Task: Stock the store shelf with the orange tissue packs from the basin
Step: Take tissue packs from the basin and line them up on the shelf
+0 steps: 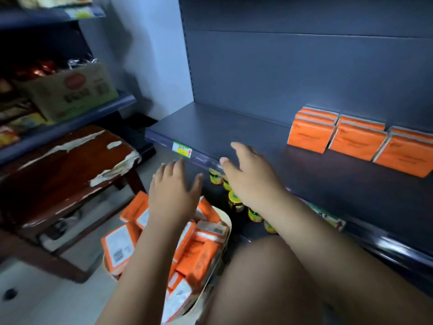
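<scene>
Tissue packs (199, 256): lay heaped in basin (229, 227), 6 o'clock of left hand (174, 191).
Nearer: left hand, spread, empty.
Farther: right hand (248, 175), spread, empty, over shelf (210, 127).

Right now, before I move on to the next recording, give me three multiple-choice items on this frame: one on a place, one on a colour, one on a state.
1. Where on the shelf do the stocked orange tissue packs stand?
A) at its left end
B) on its right part
C) hanging off its front lip

2. What colour is the top of the stool?
A) blue
B) green
C) reddish brown

3. How are the left hand and right hand?
A) both open, holding nothing
B) left grips a pack
C) right grips a jar

Key:
1 B, the packs stand at the right and the left part is bare.
2 C, it is dark reddish wood with pale peeled patches.
3 A, the fingers are spread with nothing in them.
</scene>
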Motion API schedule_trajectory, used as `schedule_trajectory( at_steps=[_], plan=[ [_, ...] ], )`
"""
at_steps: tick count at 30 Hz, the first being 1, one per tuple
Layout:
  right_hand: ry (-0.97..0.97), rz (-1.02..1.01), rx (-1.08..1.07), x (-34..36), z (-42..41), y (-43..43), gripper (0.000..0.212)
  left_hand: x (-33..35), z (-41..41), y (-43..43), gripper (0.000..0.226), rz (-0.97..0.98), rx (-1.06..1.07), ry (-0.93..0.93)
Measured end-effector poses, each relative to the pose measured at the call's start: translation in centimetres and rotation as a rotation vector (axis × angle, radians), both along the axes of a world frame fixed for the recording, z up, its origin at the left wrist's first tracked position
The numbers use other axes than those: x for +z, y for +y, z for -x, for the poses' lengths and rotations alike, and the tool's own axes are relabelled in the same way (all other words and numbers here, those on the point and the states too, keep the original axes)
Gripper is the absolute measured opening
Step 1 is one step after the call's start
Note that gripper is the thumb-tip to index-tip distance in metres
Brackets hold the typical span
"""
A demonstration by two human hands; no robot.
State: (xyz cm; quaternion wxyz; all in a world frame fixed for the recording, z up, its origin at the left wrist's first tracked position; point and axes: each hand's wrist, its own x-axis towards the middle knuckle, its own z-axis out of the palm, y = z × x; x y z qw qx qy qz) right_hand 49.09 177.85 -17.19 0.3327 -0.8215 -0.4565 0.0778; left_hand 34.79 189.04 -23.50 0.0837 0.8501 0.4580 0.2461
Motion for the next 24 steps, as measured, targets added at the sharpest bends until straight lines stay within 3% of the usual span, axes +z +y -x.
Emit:
schedule_trajectory(
  at_steps=[5,12,15,20,24],
  plan=[
    [0.105,0.097,0.152,-3.4,7.5,3.1,0.054,-3.5,9.5,0.9,0.059,0.162,0.133,0.138],
    [0.244,0.327,0.225,-10.1,11.3,5.3,0.039,-7.2,14.2,1.4,0.049,0.430,0.222,0.153],
    [0.180,0.426,0.288,-11.7,11.2,6.1,0.051,-8.4,14.4,2.3,0.049,0.465,0.214,0.159],
    [-0.122,0.654,0.502,-13.4,10.6,7.1,0.094,-9.9,13.6,4.8,0.057,0.475,0.191,0.189],
    [-0.213,0.688,0.570,-14.4,10.5,8.2,0.095,-11.1,12.6,6.9,0.061,0.469,0.195,0.225]
  ],
)
